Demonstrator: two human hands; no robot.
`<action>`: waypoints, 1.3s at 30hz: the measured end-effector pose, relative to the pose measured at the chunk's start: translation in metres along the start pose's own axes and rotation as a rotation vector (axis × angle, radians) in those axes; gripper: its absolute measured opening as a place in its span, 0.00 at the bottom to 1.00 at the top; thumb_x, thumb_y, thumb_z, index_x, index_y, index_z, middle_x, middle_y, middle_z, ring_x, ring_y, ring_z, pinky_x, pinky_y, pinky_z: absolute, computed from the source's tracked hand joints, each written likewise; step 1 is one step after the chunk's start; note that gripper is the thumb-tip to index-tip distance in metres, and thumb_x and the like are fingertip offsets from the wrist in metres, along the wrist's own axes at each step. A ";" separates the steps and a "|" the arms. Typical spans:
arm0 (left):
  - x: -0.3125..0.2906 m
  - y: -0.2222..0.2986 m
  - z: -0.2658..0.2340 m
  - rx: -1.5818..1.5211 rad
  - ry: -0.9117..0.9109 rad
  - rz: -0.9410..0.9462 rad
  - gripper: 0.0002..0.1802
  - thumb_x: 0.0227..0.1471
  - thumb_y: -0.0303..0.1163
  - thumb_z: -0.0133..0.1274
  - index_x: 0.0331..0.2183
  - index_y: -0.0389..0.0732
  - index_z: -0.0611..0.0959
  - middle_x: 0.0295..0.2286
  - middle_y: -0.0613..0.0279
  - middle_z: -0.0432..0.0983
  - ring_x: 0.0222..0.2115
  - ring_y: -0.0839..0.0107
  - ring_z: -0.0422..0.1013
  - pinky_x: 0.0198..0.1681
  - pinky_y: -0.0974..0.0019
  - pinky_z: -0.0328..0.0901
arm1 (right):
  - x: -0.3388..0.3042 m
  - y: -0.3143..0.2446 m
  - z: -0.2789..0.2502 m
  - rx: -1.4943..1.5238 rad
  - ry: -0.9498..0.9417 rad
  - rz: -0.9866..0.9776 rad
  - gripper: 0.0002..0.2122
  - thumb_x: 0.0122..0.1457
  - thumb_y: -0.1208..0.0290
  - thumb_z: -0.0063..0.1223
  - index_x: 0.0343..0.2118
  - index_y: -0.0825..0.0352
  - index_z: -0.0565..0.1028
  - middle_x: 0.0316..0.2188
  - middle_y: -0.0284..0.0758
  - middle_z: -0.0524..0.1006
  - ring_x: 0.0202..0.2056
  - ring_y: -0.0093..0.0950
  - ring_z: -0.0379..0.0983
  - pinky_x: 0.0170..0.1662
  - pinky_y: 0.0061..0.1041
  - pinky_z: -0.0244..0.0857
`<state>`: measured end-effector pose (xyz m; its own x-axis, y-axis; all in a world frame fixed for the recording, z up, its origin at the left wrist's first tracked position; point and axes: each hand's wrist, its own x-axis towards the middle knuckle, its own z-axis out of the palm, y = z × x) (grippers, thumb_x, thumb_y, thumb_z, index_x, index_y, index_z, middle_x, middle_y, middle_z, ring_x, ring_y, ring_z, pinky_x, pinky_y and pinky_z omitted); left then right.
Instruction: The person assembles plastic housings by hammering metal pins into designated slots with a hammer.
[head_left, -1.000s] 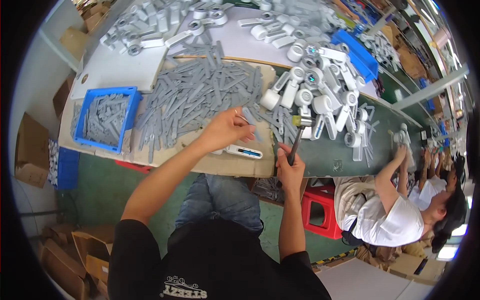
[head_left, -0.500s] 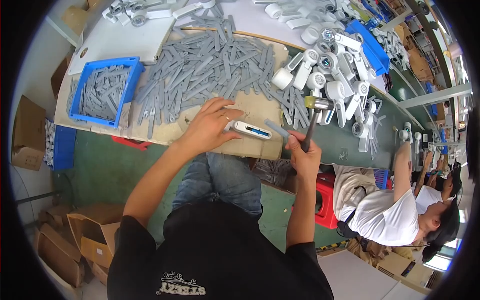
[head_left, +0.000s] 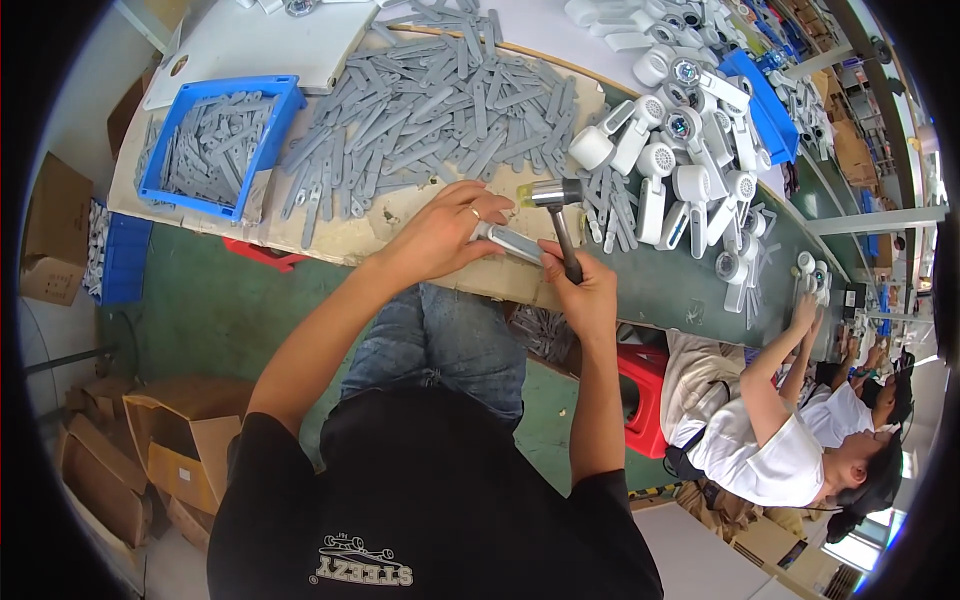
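Observation:
My left hand is closed around a white handle-shaped piece at the front edge of the worktable. A flat grey strip lies along the top of that piece and covers its slot. With thumb and finger, my right hand touches the strip's right end. The same hand grips a hammer by its dark handle, and the hammer's metal head with a yellowish face points up and left above the table. Past my hands spreads a large pile of loose grey strips.
A blue tray of grey strips stands at the left. White long-handled units with round heads are heaped at the right, beside a blue bin. A co-worker reaches over the table near a red stool.
My right hand has moved left with hammer and strip. The strip, held apart before, now lies over the white piece's slot. The co-worker's arms have shifted.

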<state>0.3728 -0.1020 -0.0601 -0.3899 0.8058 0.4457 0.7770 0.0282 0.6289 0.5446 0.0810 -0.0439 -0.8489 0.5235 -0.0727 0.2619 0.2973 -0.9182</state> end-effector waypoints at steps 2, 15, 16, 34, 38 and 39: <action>-0.002 -0.003 0.004 -0.004 0.028 -0.004 0.31 0.44 0.30 0.69 0.51 0.43 0.77 0.39 0.60 0.81 0.55 0.49 0.68 0.58 0.52 0.64 | 0.002 0.000 -0.001 -0.051 -0.017 -0.030 0.10 0.60 0.70 0.64 0.44 0.64 0.84 0.20 0.30 0.76 0.25 0.16 0.69 0.30 0.20 0.63; 0.005 -0.010 0.004 0.206 0.022 0.300 0.09 0.48 0.32 0.62 0.36 0.47 0.87 0.36 0.67 0.81 0.46 0.63 0.73 0.57 0.55 0.64 | 0.010 -0.025 -0.007 -0.274 -0.081 0.170 0.13 0.60 0.64 0.63 0.45 0.63 0.83 0.17 0.34 0.74 0.20 0.20 0.70 0.27 0.25 0.64; 0.006 -0.011 0.004 0.208 0.023 0.303 0.09 0.48 0.32 0.62 0.36 0.47 0.87 0.36 0.67 0.81 0.46 0.64 0.73 0.56 0.56 0.65 | 0.010 -0.030 -0.007 -0.274 -0.074 0.221 0.14 0.60 0.64 0.63 0.47 0.63 0.83 0.16 0.33 0.75 0.20 0.19 0.71 0.27 0.25 0.64; 0.020 -0.010 0.003 0.289 -0.152 0.418 0.18 0.50 0.31 0.62 0.44 0.58 0.88 0.39 0.69 0.82 0.36 0.68 0.76 0.49 0.61 0.68 | 0.003 -0.003 0.013 0.376 0.023 0.357 0.11 0.64 0.70 0.61 0.46 0.66 0.82 0.15 0.27 0.73 0.14 0.12 0.58 0.16 0.18 0.49; 0.024 -0.008 0.011 0.320 -0.162 0.411 0.16 0.51 0.33 0.62 0.44 0.58 0.89 0.37 0.70 0.83 0.34 0.68 0.76 0.47 0.62 0.68 | -0.004 0.000 0.012 0.297 0.031 0.314 0.12 0.65 0.68 0.59 0.48 0.68 0.81 0.18 0.26 0.74 0.18 0.12 0.61 0.21 0.17 0.53; 0.023 -0.008 0.011 0.341 -0.142 0.439 0.16 0.51 0.33 0.62 0.44 0.58 0.89 0.37 0.70 0.83 0.34 0.68 0.76 0.47 0.62 0.68 | -0.009 -0.002 0.010 0.296 0.038 0.312 0.12 0.65 0.68 0.59 0.48 0.68 0.81 0.18 0.26 0.74 0.18 0.12 0.61 0.21 0.17 0.53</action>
<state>0.3632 -0.0768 -0.0620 0.0573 0.8558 0.5142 0.9758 -0.1568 0.1522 0.5471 0.0673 -0.0458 -0.7308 0.5826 -0.3556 0.3562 -0.1190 -0.9268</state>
